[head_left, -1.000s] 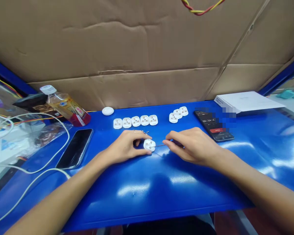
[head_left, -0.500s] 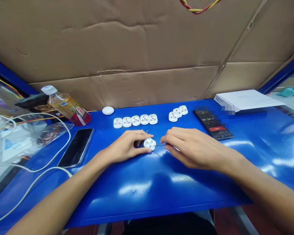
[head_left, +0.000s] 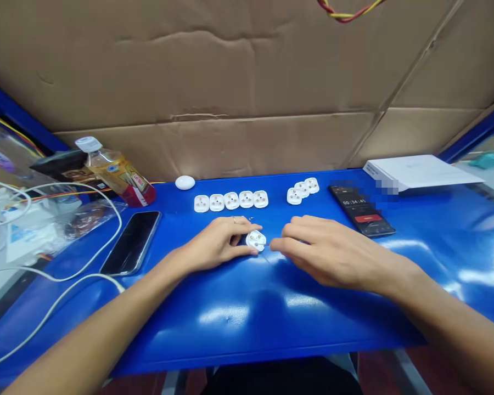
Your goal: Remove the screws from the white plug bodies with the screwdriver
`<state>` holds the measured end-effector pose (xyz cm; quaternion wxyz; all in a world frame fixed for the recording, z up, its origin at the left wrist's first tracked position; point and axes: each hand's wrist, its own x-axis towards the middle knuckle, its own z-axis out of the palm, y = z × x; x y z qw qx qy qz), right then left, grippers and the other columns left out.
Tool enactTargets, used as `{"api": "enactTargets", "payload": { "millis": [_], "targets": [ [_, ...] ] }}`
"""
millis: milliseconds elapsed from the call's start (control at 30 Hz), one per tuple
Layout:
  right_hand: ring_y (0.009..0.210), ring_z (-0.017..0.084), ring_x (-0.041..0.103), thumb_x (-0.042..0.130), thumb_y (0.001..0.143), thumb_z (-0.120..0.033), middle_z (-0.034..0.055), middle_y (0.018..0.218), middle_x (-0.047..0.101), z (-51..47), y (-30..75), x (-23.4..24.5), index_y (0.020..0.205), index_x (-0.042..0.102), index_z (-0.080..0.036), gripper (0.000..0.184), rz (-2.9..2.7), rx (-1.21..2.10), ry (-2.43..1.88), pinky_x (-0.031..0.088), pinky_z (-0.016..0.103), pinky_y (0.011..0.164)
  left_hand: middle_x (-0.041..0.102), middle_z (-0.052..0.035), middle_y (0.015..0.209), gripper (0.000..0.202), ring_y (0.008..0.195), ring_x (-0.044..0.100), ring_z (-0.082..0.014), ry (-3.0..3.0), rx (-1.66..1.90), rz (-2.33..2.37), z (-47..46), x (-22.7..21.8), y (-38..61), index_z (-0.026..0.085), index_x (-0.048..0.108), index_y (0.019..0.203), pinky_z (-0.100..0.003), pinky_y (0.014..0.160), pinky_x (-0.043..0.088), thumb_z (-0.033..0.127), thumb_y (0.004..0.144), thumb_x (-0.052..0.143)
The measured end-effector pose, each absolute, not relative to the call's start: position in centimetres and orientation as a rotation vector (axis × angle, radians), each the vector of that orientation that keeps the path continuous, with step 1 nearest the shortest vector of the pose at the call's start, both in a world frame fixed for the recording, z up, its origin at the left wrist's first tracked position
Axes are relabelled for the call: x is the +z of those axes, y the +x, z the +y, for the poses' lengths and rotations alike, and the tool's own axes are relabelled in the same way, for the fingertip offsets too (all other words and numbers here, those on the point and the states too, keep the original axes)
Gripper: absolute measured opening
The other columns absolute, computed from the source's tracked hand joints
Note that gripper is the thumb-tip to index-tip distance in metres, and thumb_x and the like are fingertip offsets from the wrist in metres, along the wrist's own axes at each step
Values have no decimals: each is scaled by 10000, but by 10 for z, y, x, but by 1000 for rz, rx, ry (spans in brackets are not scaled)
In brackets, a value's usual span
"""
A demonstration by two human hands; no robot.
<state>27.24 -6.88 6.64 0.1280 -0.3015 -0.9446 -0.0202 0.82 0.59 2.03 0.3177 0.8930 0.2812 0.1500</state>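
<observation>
A round white plug base point(head_left: 256, 240) lies on the blue tabletop point(head_left: 230, 329), with brass contacts in its face. My left hand point(head_left: 218, 244) grips its left side with the fingertips. My right hand point(head_left: 325, 251) sits just to the right of the base, fingers curled. A short, thin metal shaft point(head_left: 265, 244) runs from those fingers to the base, and it looks like a small screwdriver. Its handle is hidden inside my right hand. Several tiny metal screws point(head_left: 250, 218) lie just beyond my left hand.
Beyond my hands stand a row of several white plug bases point(head_left: 231, 201) and a cluster of three point(head_left: 302, 190). A black phone point(head_left: 130, 242) lies left, near white cables point(head_left: 78, 274). A timer phone point(head_left: 361, 210), bottle point(head_left: 117, 173) and white box point(head_left: 420, 171) stand around them.
My right hand has drawn slightly back and its fingers have curled, so less of the metal shaft shows. The plug base stays in my left hand. The view has shifted slightly.
</observation>
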Motion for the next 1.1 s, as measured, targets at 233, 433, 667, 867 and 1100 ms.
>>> {"api": "enactTargets", "payload": {
  "millis": [233,433,667,867,1100],
  "targets": [
    [666,208,606,478,1065,-268,53,809,691,-65,272,55,1095,632,-162,190,-2547,-152,-965,443,335,616,727,-73,1063,468,840,662,-180,2416,416,699,6,18,6,215,685,1364,-269,790,500,454,962,712],
    [826,223,659,535,1007,-215,98,978,710,-64,272,53,1126,592,-149,147,-2489,-23,-910,502,337,712,716,-101,1193,469,928,689,-203,2464,385,694,5,17,5,202,649,1396,-299,844,528,435,990,674],
    [811,217,655,495,986,-143,89,926,706,-58,272,50,1088,597,-161,145,-2446,-44,-830,525,339,710,714,-81,1117,453,871,659,-186,2482,386,719,4,17,7,204,638,1398,-297,822,511,422,1002,660],
    [717,222,700,546,1028,-288,58,845,728,-58,274,50,1171,584,-146,205,-2439,-64,-1021,496,324,619,699,-70,1083,492,806,634,-167,2495,408,738,4,13,6,194,605,1431,-284,764,497,431,1003,657],
    [824,216,675,512,974,-157,87,956,717,-58,273,48,1113,588,-168,159,-2451,-8,-857,532,339,722,689,-63,1069,465,832,625,-170,2488,393,745,4,14,6,182,617,1410,-284,782,481,396,1001,668]
  ]
}}
